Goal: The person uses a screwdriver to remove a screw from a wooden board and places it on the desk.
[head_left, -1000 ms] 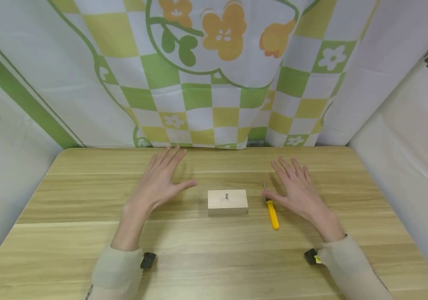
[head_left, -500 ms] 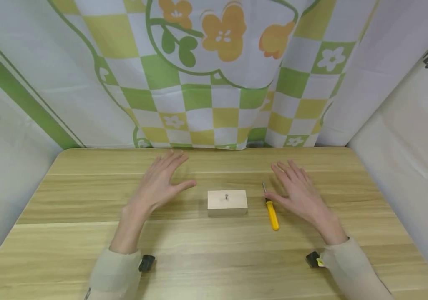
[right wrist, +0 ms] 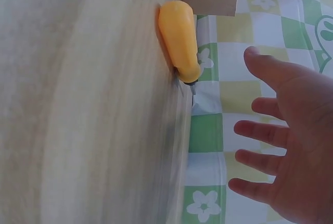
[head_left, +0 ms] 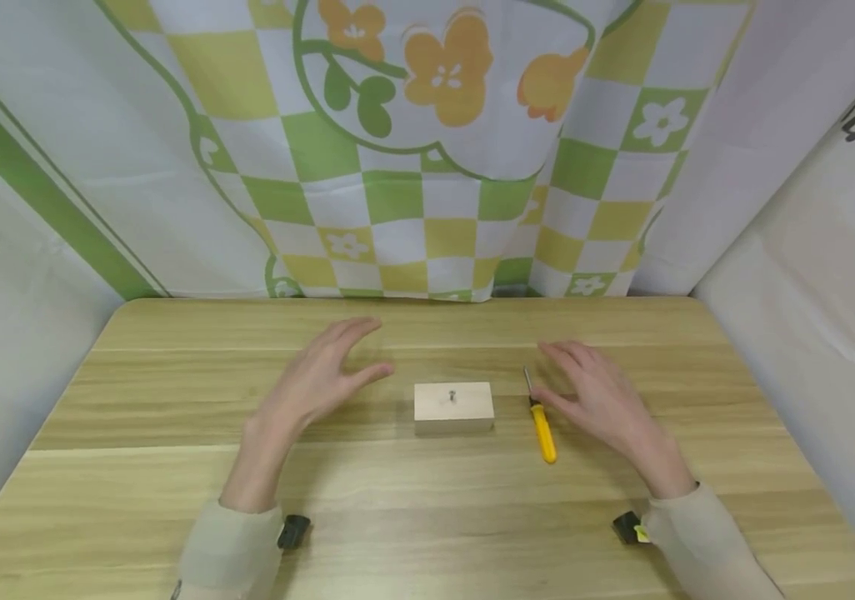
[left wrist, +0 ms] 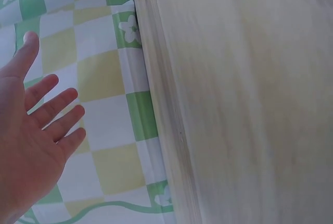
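Between the two hands, a pale wooden block (head_left: 453,408) sits on the table with a small screw (head_left: 452,395) standing up from its top face. To its right lies a screwdriver (head_left: 543,433) with a yellow handle, its thin metal tip pointing toward the back. My left hand (head_left: 318,379) is held left of the block, apart from it, fingers extended and thumb out. My right hand (head_left: 600,396) hovers just right of the screwdriver, its thumb over or beside the shaft. In the right wrist view, the right hand (right wrist: 291,140) holds nothing; the left hand (left wrist: 36,130) is likewise bare.
The wood-grain table (head_left: 427,525) extends around both hands. A checked floral curtain (head_left: 397,183) hangs along its back edge, and white sheets stand at the left and right sides. A dark wrist camera (head_left: 294,531) is on the left sleeve, another camera (head_left: 628,527) on the right.
Both hands' fingers have dropped and drawn slightly back from the table's far edge, now bent a little more. The block and the screwdriver stay in place on the table.
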Demonstrator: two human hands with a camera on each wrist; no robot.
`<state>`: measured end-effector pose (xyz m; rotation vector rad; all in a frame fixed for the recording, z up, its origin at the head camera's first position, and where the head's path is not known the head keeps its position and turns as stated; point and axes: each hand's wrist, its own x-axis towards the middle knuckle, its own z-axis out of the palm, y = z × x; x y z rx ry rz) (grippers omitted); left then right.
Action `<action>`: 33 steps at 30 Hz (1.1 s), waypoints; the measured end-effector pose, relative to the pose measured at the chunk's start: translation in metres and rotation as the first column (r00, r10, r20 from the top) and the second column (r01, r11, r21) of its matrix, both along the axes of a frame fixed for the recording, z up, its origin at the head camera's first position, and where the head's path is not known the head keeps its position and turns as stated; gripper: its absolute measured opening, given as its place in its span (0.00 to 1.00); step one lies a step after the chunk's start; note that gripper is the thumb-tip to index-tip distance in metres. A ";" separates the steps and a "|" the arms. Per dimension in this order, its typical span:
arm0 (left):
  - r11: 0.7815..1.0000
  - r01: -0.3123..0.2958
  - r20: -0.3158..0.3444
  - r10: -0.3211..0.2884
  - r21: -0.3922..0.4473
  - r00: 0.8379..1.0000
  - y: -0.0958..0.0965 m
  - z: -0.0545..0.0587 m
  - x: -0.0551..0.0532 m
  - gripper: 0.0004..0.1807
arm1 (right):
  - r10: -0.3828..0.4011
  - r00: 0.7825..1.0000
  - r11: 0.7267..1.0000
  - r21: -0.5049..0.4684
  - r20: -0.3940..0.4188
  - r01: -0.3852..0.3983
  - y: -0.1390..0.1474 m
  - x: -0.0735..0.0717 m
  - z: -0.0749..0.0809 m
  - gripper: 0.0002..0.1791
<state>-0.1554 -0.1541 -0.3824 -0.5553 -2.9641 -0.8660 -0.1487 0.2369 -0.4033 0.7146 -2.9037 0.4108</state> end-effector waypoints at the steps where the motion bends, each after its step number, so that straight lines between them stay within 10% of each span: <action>1: 1.000 -0.001 0.014 0.001 0.007 1.000 0.000 0.000 0.001 0.46 | 0.001 1.000 1.000 0.002 0.000 -0.001 0.000 0.000 -0.001 0.39; 17: 0.985 -0.002 0.146 -0.024 0.171 0.989 0.008 0.003 0.004 0.40 | -0.005 1.000 1.000 0.017 0.010 0.005 0.003 0.008 -0.005 0.37; 33: 0.974 0.043 0.135 -0.074 0.221 0.988 0.018 -0.003 0.008 0.37 | 0.000 0.997 1.000 0.017 0.072 -0.001 0.002 0.018 -0.004 0.36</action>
